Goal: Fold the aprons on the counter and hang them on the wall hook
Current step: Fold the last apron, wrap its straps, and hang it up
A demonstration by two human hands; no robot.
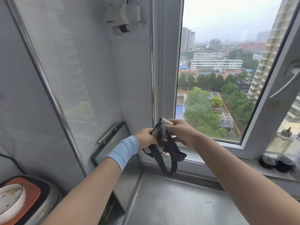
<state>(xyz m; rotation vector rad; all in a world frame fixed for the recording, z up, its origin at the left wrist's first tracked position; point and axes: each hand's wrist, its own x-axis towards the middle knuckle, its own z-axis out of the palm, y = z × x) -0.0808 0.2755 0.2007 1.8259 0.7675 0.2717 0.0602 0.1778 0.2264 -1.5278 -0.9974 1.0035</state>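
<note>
A small folded apron bundle [159, 132], pale cloth wrapped in black straps, is held in front of the window. My left hand [146, 138], with a light blue wrist sleeve, grips its left side. My right hand [181, 132] pinches its top right end. Black straps [168, 158] hang loose below the bundle, down to the counter edge. High on the tiled wall another folded pale apron [125, 15] with a black strap hangs from a wall hook [143, 18].
A steel counter [178, 202] lies below my arms. A glass panel with a metal handle [108, 135] leans against the wall. An orange-and-white appliance [21, 197] sits at the lower left. Bottles and dark jars [279, 155] stand on the right windowsill.
</note>
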